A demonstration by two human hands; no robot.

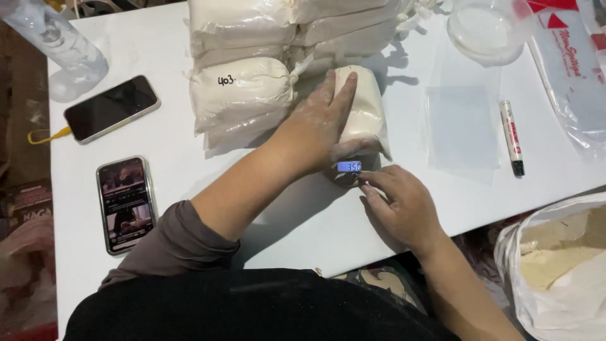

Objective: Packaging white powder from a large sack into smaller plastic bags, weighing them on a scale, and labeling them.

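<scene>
Bright, even light floods the white table [189, 189], nearly washing it out in the middle of the frame. Soft shadows fall toward the right of the packed bags [240, 95] and under the left hand [322, 120]. The scale's lit display [349, 166] glows blue. Dark corners at far left and bottom; the upper edges look slightly soft and smeared.

The person wears a black top over the torso. A grey-brown sleeve [173, 243] is pushed up in folds on the left arm, leaving the forearm bare. The left hand [322, 123] looks dusted with pale powder. The right hand [401, 205] and arm are bare, without rings or a watch.
</scene>
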